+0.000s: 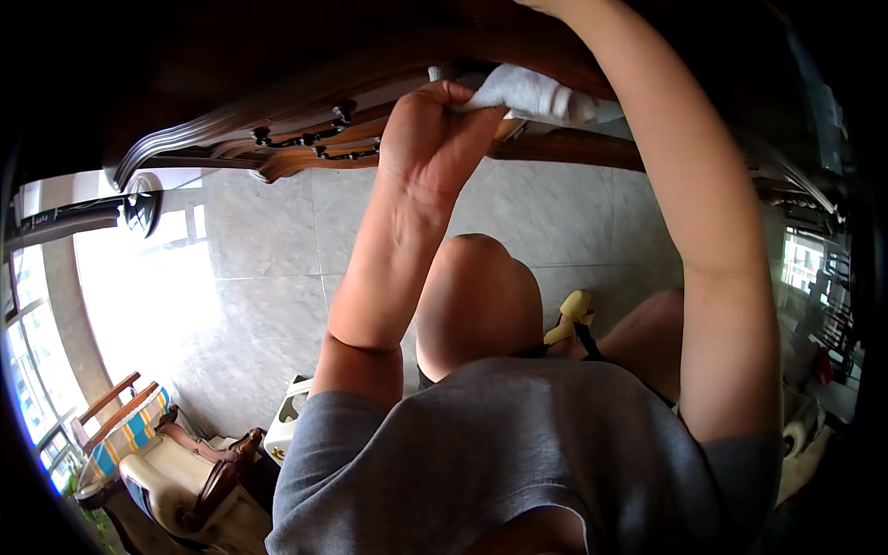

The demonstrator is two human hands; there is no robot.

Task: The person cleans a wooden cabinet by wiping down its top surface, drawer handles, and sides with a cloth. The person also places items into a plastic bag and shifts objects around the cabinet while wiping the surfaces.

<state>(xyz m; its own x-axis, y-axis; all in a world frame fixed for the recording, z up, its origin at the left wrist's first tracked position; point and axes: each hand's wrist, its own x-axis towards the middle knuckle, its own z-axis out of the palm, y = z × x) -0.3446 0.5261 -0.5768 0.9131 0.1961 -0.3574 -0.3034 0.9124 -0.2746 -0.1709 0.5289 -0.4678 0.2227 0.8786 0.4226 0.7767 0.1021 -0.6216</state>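
My left hand is closed on a light grey-white cloth, pinching its near end between thumb and fingers. The cloth is bunched and runs to the right along the front of a dark wooden cabinet. Its far end passes behind my right forearm. At the top edge only the base of my right hand shows, over the dark upper part of the cabinet. The fingers of that hand are out of frame, so what they touch cannot be seen.
Black drawer handles stick out from the cabinet front. Grey floor tiles lie below. A carved armchair stands at lower left, near a white slotted object. A yellow slipper is on my foot beside my bent knee.
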